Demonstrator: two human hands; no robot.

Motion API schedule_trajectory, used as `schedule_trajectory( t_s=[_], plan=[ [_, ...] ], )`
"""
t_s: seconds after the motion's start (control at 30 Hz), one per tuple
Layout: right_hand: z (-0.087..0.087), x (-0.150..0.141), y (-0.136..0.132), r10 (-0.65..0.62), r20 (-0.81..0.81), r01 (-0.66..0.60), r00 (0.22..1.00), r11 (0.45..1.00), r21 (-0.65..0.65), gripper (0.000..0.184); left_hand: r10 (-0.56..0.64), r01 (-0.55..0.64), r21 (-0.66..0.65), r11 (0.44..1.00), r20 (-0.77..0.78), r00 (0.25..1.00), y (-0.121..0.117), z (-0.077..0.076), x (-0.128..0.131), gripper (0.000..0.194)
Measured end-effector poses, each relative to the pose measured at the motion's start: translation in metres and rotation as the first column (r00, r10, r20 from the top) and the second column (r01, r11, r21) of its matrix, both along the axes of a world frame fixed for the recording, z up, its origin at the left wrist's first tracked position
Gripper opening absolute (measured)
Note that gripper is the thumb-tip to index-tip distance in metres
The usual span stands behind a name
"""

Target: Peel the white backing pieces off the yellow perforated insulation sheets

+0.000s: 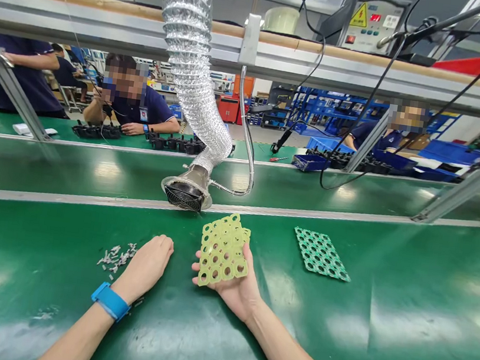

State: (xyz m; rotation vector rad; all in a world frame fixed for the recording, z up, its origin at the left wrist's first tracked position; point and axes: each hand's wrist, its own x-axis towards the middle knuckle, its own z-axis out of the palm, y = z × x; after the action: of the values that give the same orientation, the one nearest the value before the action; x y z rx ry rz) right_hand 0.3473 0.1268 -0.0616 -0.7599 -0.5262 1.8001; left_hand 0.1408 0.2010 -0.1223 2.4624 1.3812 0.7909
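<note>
Watching our right hand (236,290) palm-up, fingers spread, cradling a yellow perforated plate (223,252), while our left hand (146,265) lies flat, holding nothing, just beside small metal pieces (116,259) (blue wristband (110,301) on show), and the green bench mat (419,300) runs right past a green perforated plate (322,254).

Blue shelving (336,113) beyond green workbenches (404,310)

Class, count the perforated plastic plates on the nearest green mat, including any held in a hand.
2: a yellow plate held in the right hand, and a green plate lying flat on the green mat. Another could be hidden behind the yellow plate.
</note>
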Motion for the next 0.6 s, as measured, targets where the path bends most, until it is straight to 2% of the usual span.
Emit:
schedule_trajectory(
  t_s=[0.07, 0.13, 0.23, 0.33, 0.47, 0.6],
  plan=[
    [0.001, 0.0, 0.001, -0.044, -0.021, 0.044, 0.999, 0.999, -0.006, 0.077, -0.001, 0.01, -0.063, 0.998, 0.152, 0.988, -0.003, 0.004, 0.003, 0.024],
    [0.001, -0.001, 0.001, -0.076, -0.035, 0.075, 0.997, 0.997, -0.014, 0.076, 0.027, 0.025, -0.152, 0.988, 0.33, 0.944, -0.009, 0.011, 0.009, 0.021],
    [0.001, -0.001, 0.0, -0.104, -0.051, 0.103, 0.993, 0.994, -0.022, 0.072, 0.061, 0.087, -0.246, 0.965, 0.536, 0.842, -0.022, 0.021, 0.022, 0.023],
    [0.0, -0.002, 0.0, -0.117, -0.088, 0.116, 0.989, 0.993, -0.02, 0.071, 0.064, 0.209, -0.308, 0.928, 0.685, 0.725, -0.033, 0.029, 0.033, 0.026],
    [-0.002, -0.003, 0.0, -0.108, -0.105, 0.106, 0.989, 0.994, -0.026, 0.071, 0.179, 0.372, -0.445, 0.815, 0.803, 0.569, -0.04, 0.035, 0.038, 0.027],
    [-0.001, -0.003, 0.0, -0.087, -0.102, 0.084, 0.991, 0.996, -0.029, 0.075, 0.238, 0.4, -0.485, 0.777, 0.816, 0.527, -0.04, 0.038, 0.036, 0.029]
  ],
)
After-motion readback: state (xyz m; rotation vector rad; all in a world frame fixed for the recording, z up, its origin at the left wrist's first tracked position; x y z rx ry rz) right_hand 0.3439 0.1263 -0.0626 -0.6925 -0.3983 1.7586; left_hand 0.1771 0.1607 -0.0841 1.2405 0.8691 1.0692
